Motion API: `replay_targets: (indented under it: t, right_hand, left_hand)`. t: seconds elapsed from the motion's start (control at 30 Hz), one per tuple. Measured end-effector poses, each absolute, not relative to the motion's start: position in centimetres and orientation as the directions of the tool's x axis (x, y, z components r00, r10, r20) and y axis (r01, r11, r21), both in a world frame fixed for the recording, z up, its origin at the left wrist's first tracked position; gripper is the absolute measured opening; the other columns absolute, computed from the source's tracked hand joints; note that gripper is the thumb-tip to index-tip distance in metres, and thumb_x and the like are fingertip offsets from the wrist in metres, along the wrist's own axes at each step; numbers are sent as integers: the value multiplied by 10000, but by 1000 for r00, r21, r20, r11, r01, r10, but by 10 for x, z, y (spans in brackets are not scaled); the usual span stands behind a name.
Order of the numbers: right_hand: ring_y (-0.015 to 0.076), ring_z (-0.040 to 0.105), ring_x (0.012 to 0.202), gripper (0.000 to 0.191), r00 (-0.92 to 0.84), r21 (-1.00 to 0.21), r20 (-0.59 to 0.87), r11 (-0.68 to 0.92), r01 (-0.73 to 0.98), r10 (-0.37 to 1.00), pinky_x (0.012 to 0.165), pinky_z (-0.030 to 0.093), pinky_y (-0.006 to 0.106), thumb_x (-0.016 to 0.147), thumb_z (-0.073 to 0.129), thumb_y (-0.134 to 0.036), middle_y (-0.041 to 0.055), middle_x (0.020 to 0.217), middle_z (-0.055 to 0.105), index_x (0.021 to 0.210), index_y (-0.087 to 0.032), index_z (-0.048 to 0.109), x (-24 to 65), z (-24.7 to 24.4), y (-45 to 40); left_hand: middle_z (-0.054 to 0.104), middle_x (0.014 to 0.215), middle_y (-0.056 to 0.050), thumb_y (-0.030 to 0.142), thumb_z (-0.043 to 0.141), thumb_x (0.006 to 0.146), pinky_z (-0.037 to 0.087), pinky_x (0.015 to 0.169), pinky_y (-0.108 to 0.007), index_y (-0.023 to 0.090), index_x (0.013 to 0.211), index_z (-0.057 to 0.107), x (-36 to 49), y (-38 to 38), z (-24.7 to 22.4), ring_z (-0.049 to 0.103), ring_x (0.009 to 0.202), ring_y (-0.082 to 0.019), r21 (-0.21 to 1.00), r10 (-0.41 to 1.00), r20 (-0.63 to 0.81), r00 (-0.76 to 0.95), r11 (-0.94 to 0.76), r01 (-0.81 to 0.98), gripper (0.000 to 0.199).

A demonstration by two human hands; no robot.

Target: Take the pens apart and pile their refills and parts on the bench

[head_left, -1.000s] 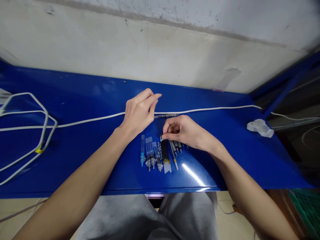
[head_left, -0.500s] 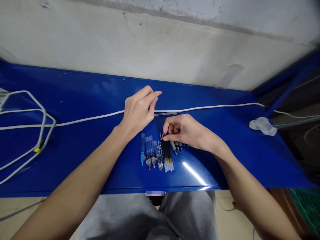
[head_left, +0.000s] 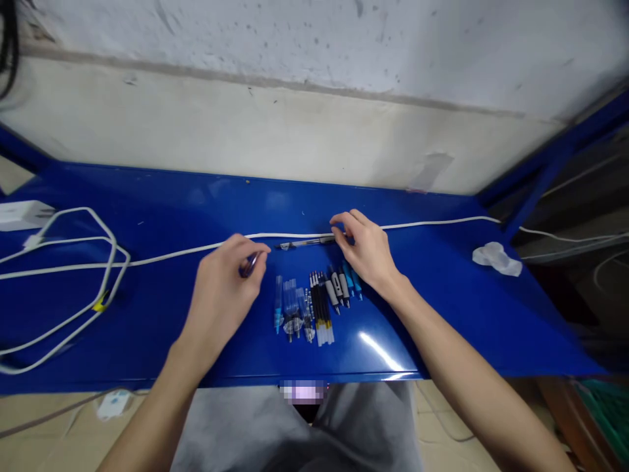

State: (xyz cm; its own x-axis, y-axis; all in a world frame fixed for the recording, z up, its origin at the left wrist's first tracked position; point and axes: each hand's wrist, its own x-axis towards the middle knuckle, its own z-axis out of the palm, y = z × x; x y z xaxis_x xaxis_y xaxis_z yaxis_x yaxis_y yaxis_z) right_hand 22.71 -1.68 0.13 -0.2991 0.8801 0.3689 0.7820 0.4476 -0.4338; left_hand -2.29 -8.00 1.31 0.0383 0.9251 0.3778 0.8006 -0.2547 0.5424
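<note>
My left hand (head_left: 228, 278) is closed round a small dark, shiny, pen-like object (head_left: 249, 264), left of the pen parts. Behind the rows, a clear pen with a grey grip (head_left: 307, 243) lies crosswise on the blue table. Its right end reaches the thumb of my right hand (head_left: 366, 249), whose fingers are curved and apart; contact is unclear. Clear barrels (head_left: 291, 295), one barrel with a blue tip (head_left: 278, 305), black refills with white ends (head_left: 322, 311), grey grip parts (head_left: 337, 285) and blue grip parts (head_left: 351, 282) lie side by side.
A white cable (head_left: 171, 254) crosses the blue table (head_left: 196, 196) behind the parts and coils at the left, near a white adapter (head_left: 24, 215). Crumpled clear plastic (head_left: 496, 259) lies at the right. A pale wall (head_left: 295, 131) stands behind.
My left hand has moved left and toward me, and a dark object now shows in it. My right hand has moved back from the parts to the crosswise pen, uncovering the grey and blue grips.
</note>
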Motion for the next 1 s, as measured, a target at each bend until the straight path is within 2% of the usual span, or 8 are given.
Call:
replay_targets:
  t: [0.1,0.2,0.4,0.57,0.67,0.73,0.87,1.0]
  right_hand:
    - [167,556,790,148,-315,-434,354,453,779,881,641,353,293,1020,534,-261,53,976,589,1036,-228,677,231,-1,-14]
    - [192,572,886,86,-355,-442,323,471,763,878,673,369,301,995,608,-268,52,979,583,970,-228,679,234,-6,-8]
    - [217,571,989,24,-403,-428,274,486,762,873,705,371,320,946,682,-218,46,1014,600,964,-229,672,236,-12,-2]
    - [221,564,986,37,-417,-455,302,514,727,857,734,397,335,946,653,-184,53,1017,587,947,-218,666,234,-13,-3]
    - [240,551,1015,60,-393,-489,407,560,669,825,811,431,354,981,592,-215,79,1041,590,948,-213,642,233,-10,-5]
    - [244,552,996,83,-348,-516,459,564,644,817,847,434,364,1007,539,-230,84,1016,615,971,-214,611,232,-8,-5]
    - [210,555,822,141,-259,-606,420,481,633,870,753,413,329,1056,431,-271,55,879,646,1044,-217,561,231,-6,-7]
    - [193,543,776,318,-217,-661,392,438,609,894,703,387,309,1092,354,-405,57,856,641,1049,-211,601,227,-7,-10]
  left_hand:
    - [698,914,-6,233,566,960,422,584,-293,243,934,746,-18,-95,0,587,631,-140,487,955,290,61,-202,850,182]
    - [701,953,-14,263,557,973,393,552,-293,239,956,753,-9,-102,-4,595,628,-142,456,964,265,23,-146,878,198]
    - [689,998,-26,310,478,1030,461,660,-301,223,1167,729,-11,-108,4,605,666,-134,556,976,217,-2,-122,822,299]
    - [695,941,-35,270,472,1023,497,734,-301,198,1089,724,-12,-69,16,637,756,-161,592,935,354,-21,-207,779,271]
    - [704,1020,-55,213,432,1025,505,798,-313,191,1077,714,4,-23,23,648,839,-172,499,856,508,93,-381,779,288]
    - [696,1101,-74,209,428,1030,496,907,-351,202,1106,706,17,3,24,645,1013,-213,374,784,561,266,-527,763,288]
    - [684,1121,-104,312,431,1063,442,978,-456,210,1172,696,30,25,12,587,1145,-293,106,639,566,521,-683,723,304]
    - [685,1121,-117,361,489,1057,436,925,-458,199,1209,685,29,20,0,582,1124,-306,18,580,541,609,-732,681,297]
